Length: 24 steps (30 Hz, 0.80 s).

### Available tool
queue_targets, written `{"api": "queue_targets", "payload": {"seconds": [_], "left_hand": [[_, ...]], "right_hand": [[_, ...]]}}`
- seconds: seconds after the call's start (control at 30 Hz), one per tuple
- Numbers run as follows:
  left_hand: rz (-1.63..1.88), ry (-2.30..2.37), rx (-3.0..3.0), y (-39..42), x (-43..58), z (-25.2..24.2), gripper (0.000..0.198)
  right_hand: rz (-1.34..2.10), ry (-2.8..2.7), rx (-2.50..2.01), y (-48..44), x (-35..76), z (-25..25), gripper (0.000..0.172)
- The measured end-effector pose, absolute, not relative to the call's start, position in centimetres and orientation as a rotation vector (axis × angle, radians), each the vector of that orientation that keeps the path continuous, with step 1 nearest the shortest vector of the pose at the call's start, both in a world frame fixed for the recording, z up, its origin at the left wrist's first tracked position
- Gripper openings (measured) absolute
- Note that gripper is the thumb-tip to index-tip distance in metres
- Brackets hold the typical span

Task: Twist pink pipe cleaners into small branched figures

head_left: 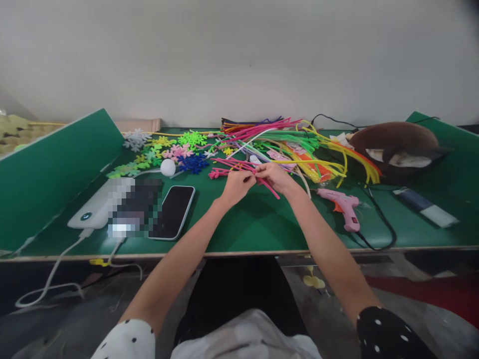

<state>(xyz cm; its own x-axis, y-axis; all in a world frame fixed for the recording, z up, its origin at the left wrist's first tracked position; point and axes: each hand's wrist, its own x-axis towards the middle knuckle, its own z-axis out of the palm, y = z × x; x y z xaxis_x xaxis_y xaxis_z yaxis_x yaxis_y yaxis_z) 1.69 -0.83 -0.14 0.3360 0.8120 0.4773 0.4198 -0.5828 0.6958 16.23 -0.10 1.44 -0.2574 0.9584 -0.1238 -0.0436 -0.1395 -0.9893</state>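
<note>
My left hand (239, 185) and my right hand (272, 175) meet over the middle of the green table. Both are closed around pink pipe cleaners (271, 189), whose straight ends stick out to the left and lower right. On the left side of the bunch, one pink piece (217, 173) has short bent branches. Fingers cover the spot where the pipe cleaners come together. Just behind my hands lies a pile of loose pipe cleaners (262, 132) in pink, green, white and other colours.
Several branched snowflake shapes (192, 163) and a white ball (168, 167) lie at the left. Nearer are a phone (174, 212) and a white power bank (101, 204). A pink glue gun (342, 205) with a black cord rests at the right, before a brown round object (394, 142). Green side walls (63, 174) border the table.
</note>
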Motion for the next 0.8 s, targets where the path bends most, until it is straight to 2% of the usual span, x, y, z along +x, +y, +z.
{"api": "queue_targets", "payload": {"seconds": [0.13,0.2,0.4,0.8], "left_hand": [[1.033,1.047,1.389,-0.8,2.1,0.5,0.025],[0.949,0.978,1.208,-0.7,2.0,0.7,0.023],[1.098,0.966,1.348,-0.4,1.7,0.6,0.025],[1.28,0.974,1.46,0.3,1.4,-0.4,0.011]], "right_hand": [[1.392,-1.335,-1.108,0.2,16.0,1.2,0.009],[1.306,-1.375,-1.11,0.2,15.9,1.1,0.008],[1.218,-1.356,-1.131,0.2,15.9,1.1,0.01],[1.191,-1.395,-1.075,0.1,15.8,1.0,0.014]]}}
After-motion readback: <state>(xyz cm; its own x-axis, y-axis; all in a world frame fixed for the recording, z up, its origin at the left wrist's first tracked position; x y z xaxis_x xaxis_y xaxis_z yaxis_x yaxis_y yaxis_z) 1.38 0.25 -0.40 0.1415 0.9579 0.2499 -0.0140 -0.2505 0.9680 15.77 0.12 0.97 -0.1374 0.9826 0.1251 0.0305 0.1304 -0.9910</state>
